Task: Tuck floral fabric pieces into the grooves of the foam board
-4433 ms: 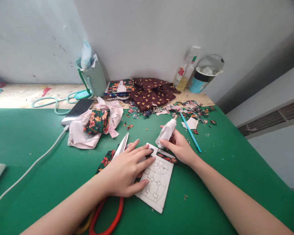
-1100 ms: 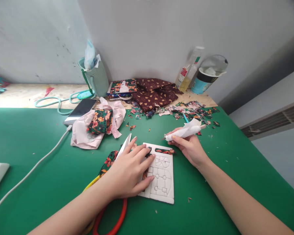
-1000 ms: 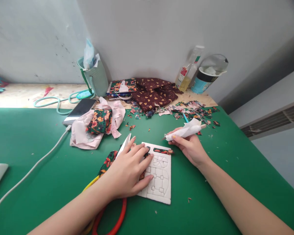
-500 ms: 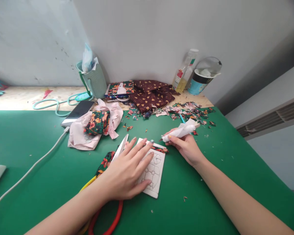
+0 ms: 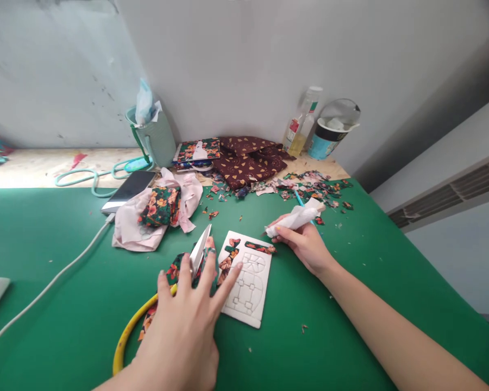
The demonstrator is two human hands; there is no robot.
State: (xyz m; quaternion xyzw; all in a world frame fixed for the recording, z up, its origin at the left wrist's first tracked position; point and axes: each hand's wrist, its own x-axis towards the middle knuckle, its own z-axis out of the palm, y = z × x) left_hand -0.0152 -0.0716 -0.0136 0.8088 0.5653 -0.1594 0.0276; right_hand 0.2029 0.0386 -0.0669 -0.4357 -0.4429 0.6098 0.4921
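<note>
A white foam-like board (image 5: 248, 309) with grooved curves and squares lies flat on the table, strips of floral fabric (image 5: 259, 247) on its top and left parts. Over the scissors (image 5: 200, 251) reaches my left hand (image 5: 189, 309), fingers spread; whether it touches them I cannot tell. Their blades point away from me, and a yellow handle loop shows beside the hand. Dark floral cloth lies under them. My right hand (image 5: 305, 244) grips a slim tool wrapped in white tissue (image 5: 295, 218), its thin tip just above the board's upper right corner.
Beyond the hands lie a pink and floral cloth bundle (image 5: 140, 231), a phone (image 5: 130, 190) with a white cable, and many fabric scraps (image 5: 309, 184). Brown patterned cloth (image 5: 250, 160), a glass bottle (image 5: 299, 127), a paper cup (image 5: 326, 141) and a green holder (image 5: 158, 141) stand along the wall.
My left hand has come off the board, moving left and toward me over the scissors with fingers spreading. More of the board and its fabric strips shows. My right hand keeps its hold.
</note>
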